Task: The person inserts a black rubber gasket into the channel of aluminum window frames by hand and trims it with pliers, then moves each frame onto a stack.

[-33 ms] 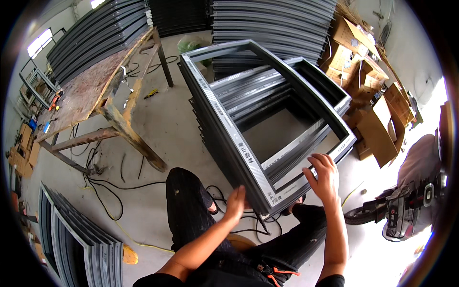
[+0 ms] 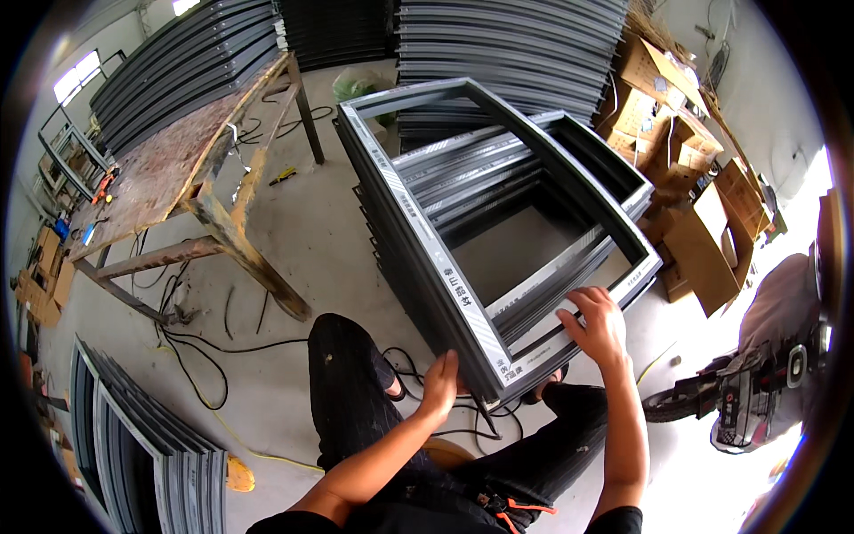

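Observation:
A grey metal window frame [image 2: 436, 249] with printed protective film tops a stack of similar frames [image 2: 411, 307] in front of me. Its near corner points toward my knees. My left hand [image 2: 438, 392] is at the left side of that corner, thumb up against the edge, its other fingers partly hidden beside the stack. Over the near rail, right of the corner, lies my right hand [image 2: 601, 331], fingers bent across the rail and thumb apart. Through the opening, more frames show lower down, turned at a slightly different angle.
At left stands a worn wooden workbench [image 2: 169, 169] bearing stacked grey profiles. More frames [image 2: 191, 481] lean at lower left. Black cables [image 2: 213, 343] cross the floor. Cardboard boxes [image 2: 712, 249] and a wheeled vehicle [image 2: 756, 392] are at right. Orange-handled pliers [image 2: 525, 509] hang at my waist.
My right hand has shifted very slightly left along the near rail. The view has moved a touch; the window frame and my left hand look the same.

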Tool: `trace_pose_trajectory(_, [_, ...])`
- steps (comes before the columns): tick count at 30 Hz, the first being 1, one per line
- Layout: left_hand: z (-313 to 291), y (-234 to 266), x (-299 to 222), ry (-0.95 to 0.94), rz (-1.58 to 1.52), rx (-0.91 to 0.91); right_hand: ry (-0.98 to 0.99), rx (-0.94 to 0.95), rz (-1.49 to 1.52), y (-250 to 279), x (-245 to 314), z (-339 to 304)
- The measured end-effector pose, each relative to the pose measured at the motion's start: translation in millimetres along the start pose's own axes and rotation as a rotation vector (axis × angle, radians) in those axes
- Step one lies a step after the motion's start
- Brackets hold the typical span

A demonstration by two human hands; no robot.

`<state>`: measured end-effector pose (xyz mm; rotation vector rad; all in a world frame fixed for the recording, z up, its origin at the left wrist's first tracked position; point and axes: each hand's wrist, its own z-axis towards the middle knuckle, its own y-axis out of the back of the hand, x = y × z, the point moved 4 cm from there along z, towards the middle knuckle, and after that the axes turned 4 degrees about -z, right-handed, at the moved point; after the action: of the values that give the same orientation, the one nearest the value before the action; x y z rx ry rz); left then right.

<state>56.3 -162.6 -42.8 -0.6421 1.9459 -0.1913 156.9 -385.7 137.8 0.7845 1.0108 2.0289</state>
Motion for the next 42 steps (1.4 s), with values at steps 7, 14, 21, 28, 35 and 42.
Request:
trace_pose_trajectory(7, [-7, 24, -2, -0.101, 0.121, -0.07, -0.039, 0.112, -0.027, -31, 0, -15])
trace_pose_trajectory(14, [-30, 104, -23, -0.266, 0.369, -0.23, -0.126, 0.043, -0.023, -18, 96, -56])
trace_pose_trajectory(21, [52, 117, -68, -0.199, 0.359, -0.148, -0.145, -0.06, -0.053, -42, 109, -19])
trace_pose_trajectory(28, [65, 96, -61, -0.173, 0.361, -0.087, -0.193, -0.055, -0.051, -35, 93, -21])
trace_pose_trajectory(35, [11, 86, -63, -0.057, 0.086, -0.025, -0.153, 0.471, 0.232, 2, 142, -145])
trace_pose_trajectory(42, [11, 81, -50, 0.021, -0.059, -0.071, -0.301, 0.789, 0.163, -25, 169, -246])
